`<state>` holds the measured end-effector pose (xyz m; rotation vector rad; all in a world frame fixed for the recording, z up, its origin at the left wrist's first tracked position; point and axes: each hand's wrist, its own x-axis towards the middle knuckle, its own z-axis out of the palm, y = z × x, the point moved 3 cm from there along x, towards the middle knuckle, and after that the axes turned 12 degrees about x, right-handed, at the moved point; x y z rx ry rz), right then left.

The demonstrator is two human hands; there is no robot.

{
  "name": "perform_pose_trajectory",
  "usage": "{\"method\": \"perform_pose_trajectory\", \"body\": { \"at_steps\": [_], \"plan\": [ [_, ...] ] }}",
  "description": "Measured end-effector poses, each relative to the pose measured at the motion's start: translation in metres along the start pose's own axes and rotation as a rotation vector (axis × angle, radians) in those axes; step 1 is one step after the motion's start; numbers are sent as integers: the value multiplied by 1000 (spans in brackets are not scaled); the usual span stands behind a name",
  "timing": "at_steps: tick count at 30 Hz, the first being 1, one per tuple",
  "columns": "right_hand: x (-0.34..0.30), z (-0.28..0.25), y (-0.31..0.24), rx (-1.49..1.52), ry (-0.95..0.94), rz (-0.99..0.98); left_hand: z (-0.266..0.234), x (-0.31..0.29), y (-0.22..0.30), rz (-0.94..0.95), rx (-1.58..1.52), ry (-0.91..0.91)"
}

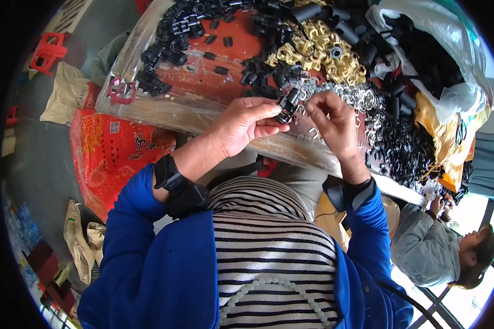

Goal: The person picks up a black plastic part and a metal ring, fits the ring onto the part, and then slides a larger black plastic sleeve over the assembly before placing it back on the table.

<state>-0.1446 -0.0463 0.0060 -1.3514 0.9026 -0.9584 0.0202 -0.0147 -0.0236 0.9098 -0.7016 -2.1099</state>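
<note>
Between the thumb and fingers of my left hand (241,125), a small black plastic fitting (289,104) is held above the table's near edge. My right hand (336,122) is just right of it, thumb and forefinger pinched together. Whatever those fingertips hold, if anything, is too small to make out. Under and beyond my hands lies a spread of silver U-shaped metal clips (362,100). Farther back is a heap of gold-coloured metal pieces (318,46).
Assembled-looking black fittings (173,41) line the table's far left; a dark red ring-shaped part (122,90) sits at its corner. Small black pieces (392,156) cover the right side, beside a plastic bag (469,49). A co-worker (431,247) sits at right. A red sack (121,159) is at left.
</note>
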Motion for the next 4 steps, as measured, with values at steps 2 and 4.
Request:
{"method": "perform_pose_trajectory", "body": {
  "at_steps": [2,4],
  "plan": [
    [27,-1,-4,-530,-55,-218,-8,-1,6,24,-22,72],
    [47,0,-8,-794,-84,-342,-15,-1,8,44,-57,89]
  ]
}}
